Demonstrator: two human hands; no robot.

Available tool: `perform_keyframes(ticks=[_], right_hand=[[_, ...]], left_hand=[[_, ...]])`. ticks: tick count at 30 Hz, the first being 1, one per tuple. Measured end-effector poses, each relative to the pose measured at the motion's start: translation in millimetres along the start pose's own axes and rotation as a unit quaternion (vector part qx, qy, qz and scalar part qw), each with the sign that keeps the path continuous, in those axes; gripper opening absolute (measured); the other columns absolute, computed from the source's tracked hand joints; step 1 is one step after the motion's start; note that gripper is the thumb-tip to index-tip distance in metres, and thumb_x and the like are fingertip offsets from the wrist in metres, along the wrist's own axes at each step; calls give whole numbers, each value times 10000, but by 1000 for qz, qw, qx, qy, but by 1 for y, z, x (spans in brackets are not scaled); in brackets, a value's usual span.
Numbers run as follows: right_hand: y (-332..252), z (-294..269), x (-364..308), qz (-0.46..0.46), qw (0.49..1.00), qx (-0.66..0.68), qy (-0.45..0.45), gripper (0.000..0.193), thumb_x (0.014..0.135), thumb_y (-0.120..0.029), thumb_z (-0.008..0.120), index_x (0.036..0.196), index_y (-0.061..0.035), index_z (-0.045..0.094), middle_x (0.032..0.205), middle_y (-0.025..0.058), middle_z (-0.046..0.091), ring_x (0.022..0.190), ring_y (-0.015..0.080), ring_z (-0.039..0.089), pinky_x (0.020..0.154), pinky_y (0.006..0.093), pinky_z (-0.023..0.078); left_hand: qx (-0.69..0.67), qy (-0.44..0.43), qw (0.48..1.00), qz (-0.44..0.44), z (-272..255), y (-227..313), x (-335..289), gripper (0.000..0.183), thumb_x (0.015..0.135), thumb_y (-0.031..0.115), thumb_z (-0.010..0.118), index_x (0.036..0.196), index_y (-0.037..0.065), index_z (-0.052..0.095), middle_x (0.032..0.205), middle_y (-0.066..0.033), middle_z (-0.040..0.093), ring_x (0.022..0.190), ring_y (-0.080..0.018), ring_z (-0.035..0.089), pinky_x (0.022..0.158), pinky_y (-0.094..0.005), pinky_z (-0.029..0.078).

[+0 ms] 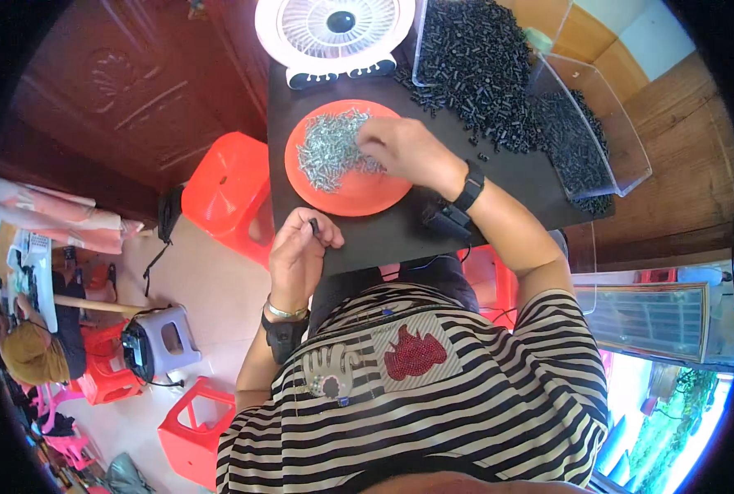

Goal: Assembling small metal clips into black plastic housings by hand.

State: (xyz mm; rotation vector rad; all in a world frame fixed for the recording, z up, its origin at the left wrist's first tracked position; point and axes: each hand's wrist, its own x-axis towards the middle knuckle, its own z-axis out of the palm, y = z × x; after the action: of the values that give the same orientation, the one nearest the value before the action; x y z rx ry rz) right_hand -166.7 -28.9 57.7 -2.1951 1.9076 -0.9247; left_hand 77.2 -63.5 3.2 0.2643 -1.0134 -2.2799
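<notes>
A red-orange plate (359,196) on the dark table holds a heap of small silvery screws (330,150). My right hand (412,152) reaches over the plate's right side, fingers bent down into the edge of the heap. Its fingertips are pinched together, and whatever they hold is hidden. At the table's near edge, just below the plate, my left hand (299,251) grips a small black plastic piece (313,226) between thumb and fingers. Many similar black pieces (474,66) lie piled at the far right.
A lit white fan (334,29) stands behind the plate. Clear plastic bins (631,156) lie around the black pile. A dark box-shaped object (447,222) with a cable rests by the near edge. Red stools (227,185) stand to the left; another person (42,346) sits farther off.
</notes>
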Motion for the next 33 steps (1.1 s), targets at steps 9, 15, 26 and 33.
perform_keyframes(ticks=[9, 15, 26, 33], right_hand=[[6, 1, -8, -119, 989, -92, 16, 89, 752, -111, 645, 840, -105, 661, 858, 65, 585, 819, 269, 587, 767, 373, 491], [6, 26, -1, -167, 975, -144, -39, 108, 757, -176, 638, 801, -80, 659, 816, 106, 624, 852, 275, 616, 758, 393, 498], [15, 13, 3, 16, 988, 147, -47, 165, 889, -192, 551, 886, -57, 645, 789, 39, 632, 752, 159, 601, 684, 290, 485], [-11, -16, -3, 168, 867, 458, -104, 173, 929, -220, 567, 910, -69, 650, 792, -33, 601, 693, 43, 509, 649, 202, 434]], left_hand=[[32, 22, 996, 77, 5, -5, -4, 237, 912, 260, 533, 899, 29, 477, 789, -84, 476, 785, -219, 488, 736, -321, 382], [29, 14, 996, 82, 0, -8, -1, 224, 905, 238, 549, 909, 19, 501, 801, -92, 511, 790, -216, 527, 743, -318, 413], [64, 25, 996, 51, 7, -5, -1, 210, 916, 223, 522, 923, 15, 505, 788, -81, 518, 761, -206, 535, 710, -313, 424], [93, -27, 995, 40, 34, 1, 16, 238, 916, 258, 534, 956, 26, 505, 762, -69, 477, 710, -200, 500, 652, -301, 397]])
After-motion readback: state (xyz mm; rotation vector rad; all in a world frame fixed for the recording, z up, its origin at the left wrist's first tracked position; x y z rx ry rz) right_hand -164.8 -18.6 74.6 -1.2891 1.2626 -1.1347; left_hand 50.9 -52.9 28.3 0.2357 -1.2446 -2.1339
